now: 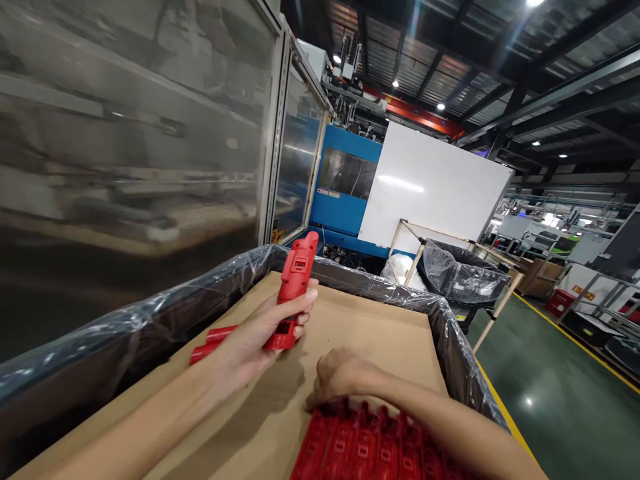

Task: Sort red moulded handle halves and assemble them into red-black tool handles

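Note:
My left hand (260,337) grips a red plastic molded part (295,280), holding it upright above a cardboard sheet (370,327). A second red part (213,341) pokes out from behind my left wrist, lying on the cardboard. My right hand (343,377) rests curled, knuckles up, at the far end of a row of several red molded parts (370,447) laid side by side on the cardboard near me. What its fingers hold is hidden.
The cardboard lies in a large bin lined with dark plastic film (453,333). A glass-panelled machine enclosure (150,147) stands left. Beyond are a blue machine (345,180), a white panel (435,187), another lined bin (463,273) and green floor with yellow lines (550,373).

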`<act>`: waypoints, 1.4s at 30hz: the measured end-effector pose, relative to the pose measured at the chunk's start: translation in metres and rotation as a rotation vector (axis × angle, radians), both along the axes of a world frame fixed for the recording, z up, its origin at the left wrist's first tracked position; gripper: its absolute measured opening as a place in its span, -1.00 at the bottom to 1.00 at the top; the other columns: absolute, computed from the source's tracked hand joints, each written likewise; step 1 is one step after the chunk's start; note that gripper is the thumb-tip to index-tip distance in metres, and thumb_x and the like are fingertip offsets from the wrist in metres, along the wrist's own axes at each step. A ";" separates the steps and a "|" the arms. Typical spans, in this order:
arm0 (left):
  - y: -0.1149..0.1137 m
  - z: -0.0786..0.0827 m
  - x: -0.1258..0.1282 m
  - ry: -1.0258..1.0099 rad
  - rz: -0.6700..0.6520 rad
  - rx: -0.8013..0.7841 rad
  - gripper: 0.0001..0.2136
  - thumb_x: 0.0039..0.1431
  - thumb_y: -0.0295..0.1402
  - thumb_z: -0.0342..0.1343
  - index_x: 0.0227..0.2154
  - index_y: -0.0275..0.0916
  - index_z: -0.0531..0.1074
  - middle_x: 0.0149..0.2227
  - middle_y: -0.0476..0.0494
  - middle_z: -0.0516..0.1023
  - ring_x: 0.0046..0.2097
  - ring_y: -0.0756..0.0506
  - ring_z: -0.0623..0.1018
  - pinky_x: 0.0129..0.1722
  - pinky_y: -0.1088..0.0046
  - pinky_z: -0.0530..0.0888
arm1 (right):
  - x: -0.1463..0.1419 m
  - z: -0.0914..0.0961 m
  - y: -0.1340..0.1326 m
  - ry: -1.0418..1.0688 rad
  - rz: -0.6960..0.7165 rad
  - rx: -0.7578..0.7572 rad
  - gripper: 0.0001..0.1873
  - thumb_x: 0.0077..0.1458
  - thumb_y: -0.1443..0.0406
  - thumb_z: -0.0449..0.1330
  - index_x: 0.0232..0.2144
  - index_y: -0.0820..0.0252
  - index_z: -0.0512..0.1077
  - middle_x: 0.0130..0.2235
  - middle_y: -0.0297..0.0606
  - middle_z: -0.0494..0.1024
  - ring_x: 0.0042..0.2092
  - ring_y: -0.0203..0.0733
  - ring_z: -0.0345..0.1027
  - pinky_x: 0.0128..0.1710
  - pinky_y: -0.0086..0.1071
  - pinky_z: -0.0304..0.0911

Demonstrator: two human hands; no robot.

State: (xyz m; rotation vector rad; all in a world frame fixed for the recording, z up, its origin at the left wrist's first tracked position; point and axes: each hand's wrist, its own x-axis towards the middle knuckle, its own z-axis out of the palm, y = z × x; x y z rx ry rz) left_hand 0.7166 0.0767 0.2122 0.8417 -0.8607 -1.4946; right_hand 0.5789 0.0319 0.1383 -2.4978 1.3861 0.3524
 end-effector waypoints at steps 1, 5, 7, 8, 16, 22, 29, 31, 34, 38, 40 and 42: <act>-0.002 -0.003 0.001 -0.023 0.008 -0.018 -0.64 0.01 -0.45 0.34 -0.09 -0.25 0.49 -0.58 0.12 0.33 -0.61 0.11 0.30 -0.66 0.73 0.30 | -0.004 0.008 0.000 -0.034 -0.001 0.052 -0.65 -0.09 0.09 0.37 -0.62 0.27 0.53 -0.51 -0.03 0.62 -0.39 0.06 0.56 -0.43 -0.24 0.44; -0.008 -0.010 0.006 -0.146 0.023 -0.074 -0.41 -0.19 -0.19 0.47 -0.02 -0.17 0.51 -0.55 0.08 0.43 -0.52 0.04 0.43 -0.54 0.63 0.40 | -0.031 0.051 -0.003 -0.354 0.018 0.216 -0.80 0.12 0.21 0.23 -0.30 0.24 0.55 -0.33 -0.27 0.65 -0.32 -0.26 0.55 -0.36 -0.50 0.41; -0.009 -0.010 0.007 -0.207 0.031 -0.109 -0.39 -0.21 -0.13 0.47 -0.02 -0.12 0.52 -0.36 -0.06 0.60 -0.23 -0.09 0.58 -0.29 0.52 0.51 | -0.050 0.074 -0.008 -0.697 0.049 0.280 -0.74 0.07 0.18 0.29 -0.25 0.24 0.54 -0.30 -0.29 0.63 -0.31 -0.30 0.52 -0.32 -0.49 0.41; -0.008 -0.010 0.007 -0.228 0.034 -0.131 -0.40 -0.22 -0.12 0.47 -0.03 -0.11 0.52 -0.20 -0.12 0.64 -0.04 -0.16 0.57 -0.12 0.44 0.51 | -0.060 0.085 -0.011 -0.861 0.060 0.292 -0.70 0.01 0.14 0.34 -0.29 0.25 0.54 -0.33 -0.29 0.62 -0.33 -0.29 0.50 -0.31 -0.46 0.40; 0.007 -0.011 -0.011 -0.267 -0.057 -0.214 -0.42 -0.21 -0.14 0.44 -0.06 -0.22 0.54 0.03 -0.27 0.60 0.20 -0.37 0.43 0.26 0.11 0.26 | -0.108 0.128 -0.013 -1.260 -0.002 0.096 -0.65 -0.15 0.09 0.45 -0.39 0.22 0.54 -0.45 -0.37 0.57 -0.42 -0.35 0.42 -0.34 -0.44 0.35; 0.018 -0.014 -0.018 -0.267 -0.096 -0.240 -0.61 -0.17 -0.17 0.41 -0.22 -0.14 0.60 -0.08 -0.10 0.67 0.11 -0.33 0.51 0.17 0.19 0.36 | -0.107 0.138 0.001 -1.347 -0.071 0.037 -0.66 -0.19 0.10 0.47 -0.43 0.20 0.55 -0.46 -0.34 0.60 -0.41 -0.32 0.48 -0.34 -0.42 0.40; 0.024 -0.016 -0.018 -0.350 -0.094 -0.208 -0.72 -0.20 -0.19 0.39 -0.41 -0.21 0.56 -0.51 0.02 0.57 -0.39 -0.13 0.51 -0.39 0.45 0.40 | -0.105 0.148 0.014 -1.417 -0.065 0.035 -0.66 -0.26 0.11 0.49 -0.46 0.19 0.56 -0.48 -0.35 0.62 -0.45 -0.34 0.48 -0.39 -0.46 0.41; 0.024 -0.018 -0.018 -0.379 -0.089 -0.193 -0.70 -0.26 -0.18 0.41 -0.48 -0.24 0.51 -0.54 0.02 0.53 -0.44 -0.07 0.46 -0.43 0.47 0.34 | -0.103 0.150 0.020 -1.437 -0.057 0.050 -0.67 -0.26 0.13 0.50 -0.47 0.19 0.57 -0.48 -0.35 0.63 -0.45 -0.35 0.48 -0.39 -0.47 0.42; 0.026 -0.019 -0.019 -0.396 -0.092 -0.186 -0.64 -0.35 -0.16 0.42 -0.49 -0.26 0.50 -0.53 0.01 0.53 -0.44 -0.06 0.44 -0.41 0.48 0.33 | -0.101 0.153 0.027 -1.452 -0.032 0.077 -0.70 -0.24 0.17 0.51 -0.46 0.20 0.58 -0.48 -0.36 0.63 -0.45 -0.37 0.47 -0.38 -0.49 0.42; 0.030 -0.016 -0.024 -0.376 -0.081 -0.181 -0.65 -0.35 -0.14 0.45 -0.53 -0.24 0.51 -0.55 0.00 0.54 -0.45 -0.08 0.46 -0.41 0.44 0.36 | -0.107 0.155 0.024 -1.421 -0.054 0.059 -0.67 -0.23 0.13 0.50 -0.43 0.20 0.57 -0.46 -0.35 0.62 -0.43 -0.37 0.48 -0.36 -0.48 0.43; 0.027 -0.011 -0.023 -0.342 -0.034 -0.191 -0.63 -0.34 -0.11 0.46 -0.47 -0.21 0.54 -0.46 -0.05 0.60 -0.33 -0.14 0.54 -0.31 0.41 0.44 | -0.109 0.149 0.014 -1.350 -0.165 0.056 -0.60 -0.27 0.07 0.50 -0.43 0.21 0.55 -0.46 -0.36 0.61 -0.42 -0.37 0.48 -0.36 -0.50 0.42; 0.019 -0.004 -0.017 -0.299 0.081 -0.199 -0.50 -0.30 -0.09 0.46 -0.25 -0.18 0.56 -0.20 -0.12 0.65 -0.05 -0.20 0.56 -0.05 0.37 0.44 | -0.105 0.134 0.000 -1.257 -0.290 0.087 -0.55 -0.31 0.05 0.50 -0.44 0.22 0.52 -0.48 -0.39 0.57 -0.44 -0.39 0.47 -0.39 -0.54 0.41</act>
